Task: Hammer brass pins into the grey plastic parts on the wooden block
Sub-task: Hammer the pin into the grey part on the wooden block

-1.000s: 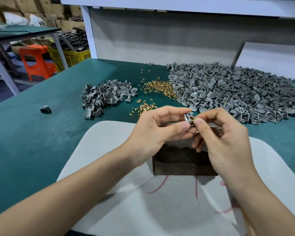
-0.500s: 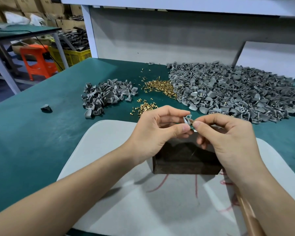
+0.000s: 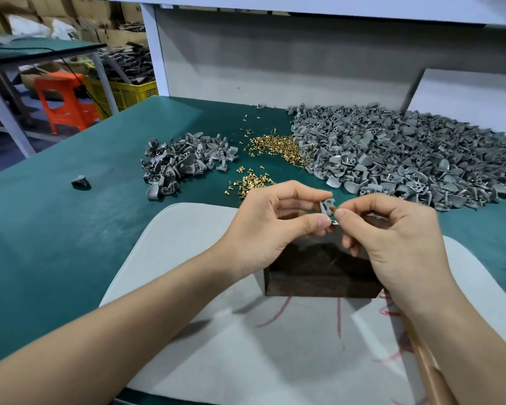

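Observation:
My left hand (image 3: 270,226) pinches a small grey plastic part (image 3: 326,206) between thumb and forefinger, held above the dark wooden block (image 3: 319,273). My right hand (image 3: 392,238) meets it from the right, fingertips pinched at the part's edge; a brass pin there is too small to make out. The block stands on a pale grey board (image 3: 216,331). A wooden hammer handle (image 3: 430,372) pokes out from under my right forearm.
On the green table (image 3: 56,244) lie a small heap of grey parts (image 3: 184,162), two heaps of brass pins (image 3: 275,147), a large heap of grey parts (image 3: 406,159) at right and one stray part (image 3: 81,181) at left. An orange stool (image 3: 65,103) stands beyond.
Both hands have stayed together over the block, shifting only slightly; the right hand's fingertips have worked a little against the part.

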`<state>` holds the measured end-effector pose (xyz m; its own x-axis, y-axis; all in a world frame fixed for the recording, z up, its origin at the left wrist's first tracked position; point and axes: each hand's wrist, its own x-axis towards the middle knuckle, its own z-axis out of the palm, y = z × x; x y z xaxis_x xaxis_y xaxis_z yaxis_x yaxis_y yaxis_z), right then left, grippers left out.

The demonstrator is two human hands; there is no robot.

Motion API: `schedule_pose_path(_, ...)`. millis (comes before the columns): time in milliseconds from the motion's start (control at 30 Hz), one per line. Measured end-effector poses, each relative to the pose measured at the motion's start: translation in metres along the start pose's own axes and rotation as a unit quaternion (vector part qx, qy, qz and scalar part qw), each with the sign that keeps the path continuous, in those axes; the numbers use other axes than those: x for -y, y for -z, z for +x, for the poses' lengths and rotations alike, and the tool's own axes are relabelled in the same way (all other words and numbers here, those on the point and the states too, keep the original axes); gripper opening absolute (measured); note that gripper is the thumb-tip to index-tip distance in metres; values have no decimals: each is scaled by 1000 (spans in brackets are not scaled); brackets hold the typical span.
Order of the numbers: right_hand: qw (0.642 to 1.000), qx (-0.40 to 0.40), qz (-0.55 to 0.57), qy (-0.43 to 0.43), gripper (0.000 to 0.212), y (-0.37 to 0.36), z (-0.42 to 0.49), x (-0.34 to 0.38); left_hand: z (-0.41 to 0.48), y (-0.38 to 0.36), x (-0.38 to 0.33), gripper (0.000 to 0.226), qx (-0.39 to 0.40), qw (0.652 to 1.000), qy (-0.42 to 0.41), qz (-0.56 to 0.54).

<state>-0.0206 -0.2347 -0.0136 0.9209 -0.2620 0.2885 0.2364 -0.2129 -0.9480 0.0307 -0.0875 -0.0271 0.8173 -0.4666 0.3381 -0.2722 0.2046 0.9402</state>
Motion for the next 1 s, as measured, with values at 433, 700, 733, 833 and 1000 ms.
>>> schedule_pose_path(433, 1000, 9, -10, 9, 19, -1, -2, -1, 0, 1, 1, 31, 9, 999, -8, 34)
schedule_pose_path(700, 999, 28, 37, -6, 17, -1, -1, 0, -1, 0, 2, 30, -4, 999, -21, 46)
schedule_pose_path(733, 999, 28, 46, -8, 17, -1, -1, -1, -1, 0, 3, 29, -10, 999, -23, 42)
schedule_pose_path(833, 995, 35, 85, -21, 18, -1, 1, -2, 1, 1, 3, 28, -22, 999, -15, 19)
schedule_pose_path(1000, 995, 46, 80, -22, 18, 5, 3, -2, 4, 5, 3, 31, -18, 1000, -6, 23)
